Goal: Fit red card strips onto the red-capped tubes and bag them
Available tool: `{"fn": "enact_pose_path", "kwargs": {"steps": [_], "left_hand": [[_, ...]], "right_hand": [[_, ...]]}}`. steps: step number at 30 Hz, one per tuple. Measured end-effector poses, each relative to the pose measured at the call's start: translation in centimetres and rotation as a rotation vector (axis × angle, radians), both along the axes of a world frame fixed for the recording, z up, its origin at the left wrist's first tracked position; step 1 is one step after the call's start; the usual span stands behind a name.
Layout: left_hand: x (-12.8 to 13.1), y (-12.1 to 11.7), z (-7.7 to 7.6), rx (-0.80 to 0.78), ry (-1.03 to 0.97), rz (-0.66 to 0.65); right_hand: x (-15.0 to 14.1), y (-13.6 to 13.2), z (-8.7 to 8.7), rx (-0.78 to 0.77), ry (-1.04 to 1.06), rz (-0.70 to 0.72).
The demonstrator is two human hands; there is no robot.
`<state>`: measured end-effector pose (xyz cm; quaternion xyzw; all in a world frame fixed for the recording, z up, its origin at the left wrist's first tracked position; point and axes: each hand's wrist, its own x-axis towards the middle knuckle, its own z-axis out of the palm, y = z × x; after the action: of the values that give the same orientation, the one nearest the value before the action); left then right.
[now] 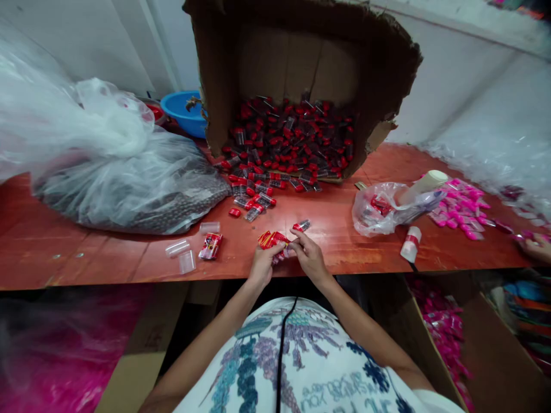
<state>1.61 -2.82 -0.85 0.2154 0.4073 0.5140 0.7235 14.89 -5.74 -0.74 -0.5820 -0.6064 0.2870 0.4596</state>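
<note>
My left hand (262,263) is closed on a small stack of red printed packets (271,238) at the front edge of the red table (86,252). My right hand (307,255) meets it from the right, fingers pinched on a small red-capped clear tube (302,225) and touching the packets. Beyond my hands, a torn cardboard box (301,63) lies tipped on its side, and a heap of red-capped tubes (288,143) spills from it onto the table toward me.
A large clear plastic bag of dark small pieces (129,189) fills the left. Empty clear tubes (178,248) and a red packet (210,245) lie front left. A blue bowl (183,112) stands behind. Right: small plastic bag (387,209), pink pieces (460,209), another person's hand (538,248).
</note>
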Motion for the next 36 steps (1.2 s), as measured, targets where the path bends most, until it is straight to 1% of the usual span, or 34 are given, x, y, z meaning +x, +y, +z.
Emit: {"fn": "enact_pose_path", "kwargs": {"steps": [4, 7, 10, 12, 13, 15, 17, 20, 23, 25, 29, 31, 33, 36], "left_hand": [[0.0, 0.8, 0.2, -0.107, -0.005, 0.008], [-0.6, 1.6, 0.5, -0.25, -0.009, -0.006], [-1.4, 2.2, 0.7, -0.339, -0.047, -0.007], [-1.7, 2.5, 0.7, -0.36, -0.062, 0.002], [-1.8, 2.6, 0.7, -0.366, -0.065, 0.0], [-1.7, 2.8, 0.7, -0.38, -0.068, -0.006], [-1.4, 3.0, 0.8, -0.399, -0.083, 0.01], [-0.7, 3.1, 1.1, -0.423, -0.11, 0.037], [0.0, 3.1, 1.4, -0.42, -0.122, 0.004], [0.5, 3.0, 1.4, -0.405, -0.118, -0.015], [1.1, 2.5, 1.1, -0.34, -0.074, -0.005], [1.2, 2.2, 1.0, -0.248, -0.052, 0.017], [1.3, 1.8, 1.0, -0.113, -0.017, 0.036], [1.1, 1.5, 1.2, 0.054, 0.06, 0.025]], "right_hand": [[1.2, 1.6, -0.8, 0.005, -0.169, 0.061], [3.3, 3.6, -1.4, 0.064, -0.43, 0.027], [5.6, 5.1, -1.8, 0.03, -0.646, 0.029], [6.5, 5.3, -2.0, -0.016, -0.681, 0.064], [6.6, 5.1, -2.0, -0.03, -0.666, 0.07], [6.2, 4.2, -1.9, -0.041, -0.552, 0.044], [5.1, 2.8, -1.6, -0.065, -0.313, 0.0], [3.0, 0.9, -1.0, -0.157, 0.09, -0.047], [1.6, -0.4, -0.2, -0.261, 0.345, -0.04], [1.2, -0.7, 0.3, -0.304, 0.441, -0.032], [1.2, -0.6, 0.7, -0.337, 0.537, -0.039], [1.2, -0.5, 0.7, -0.33, 0.589, -0.049], [1.1, -0.6, 0.6, -0.309, 0.64, -0.066], [0.9, -0.7, 0.5, -0.3, 0.687, -0.063]]}}
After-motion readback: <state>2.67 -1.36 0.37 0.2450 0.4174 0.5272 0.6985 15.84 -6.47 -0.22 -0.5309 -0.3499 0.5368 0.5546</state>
